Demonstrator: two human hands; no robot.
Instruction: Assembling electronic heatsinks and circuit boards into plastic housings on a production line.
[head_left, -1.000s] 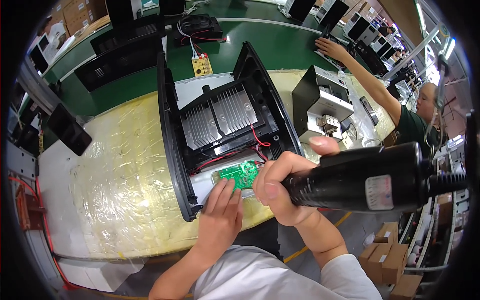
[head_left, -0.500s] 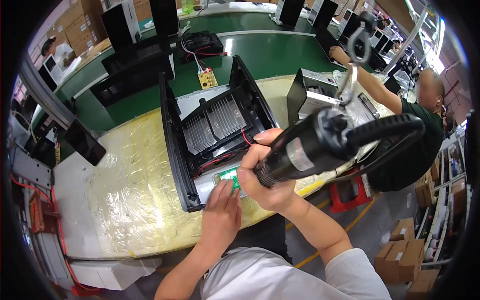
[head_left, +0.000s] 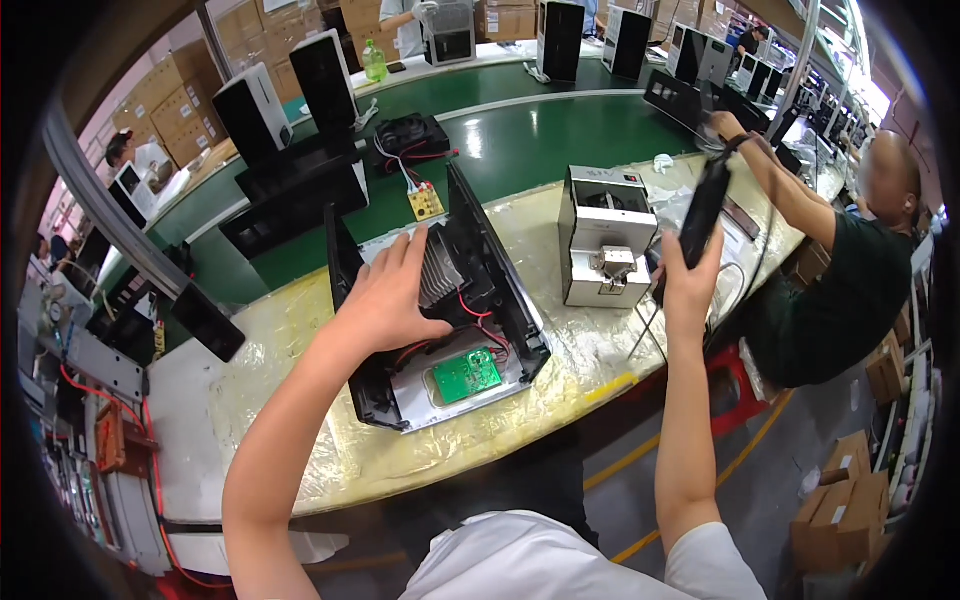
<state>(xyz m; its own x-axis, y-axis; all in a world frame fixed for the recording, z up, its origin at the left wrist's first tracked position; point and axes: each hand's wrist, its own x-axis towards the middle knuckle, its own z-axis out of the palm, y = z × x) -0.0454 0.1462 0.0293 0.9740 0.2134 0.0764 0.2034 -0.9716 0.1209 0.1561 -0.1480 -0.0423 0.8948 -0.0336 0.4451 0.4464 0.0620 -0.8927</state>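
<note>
My left hand (head_left: 385,300) reaches over an open black housing (head_left: 503,265), fingers stretched and thumb apart, above the finned metal heat sink (head_left: 441,272). Whether it touches the fins I cannot tell. A green circuit board (head_left: 467,377) lies in the near end of the housing, with red wires (head_left: 478,316) running beside it. Off to the right, my right hand (head_left: 692,275) is closed round the lower part of a black electric screwdriver (head_left: 707,200), held upright with its cable at the top. The screwdriver's tip is hidden.
A silver-and-black box-shaped device (head_left: 605,240) stands between the housing and the screwdriver. Behind the housing lie a yellow circuit board (head_left: 426,203) and a black fan (head_left: 408,140). At the right, a co-worker's arm (head_left: 790,185) reaches over the bench. Film covers the worktop (head_left: 300,400).
My right hand has carried the screwdriver away from the housing to the right. My left hand has left the green board and moved up over the heat sink. The view has shifted.
</note>
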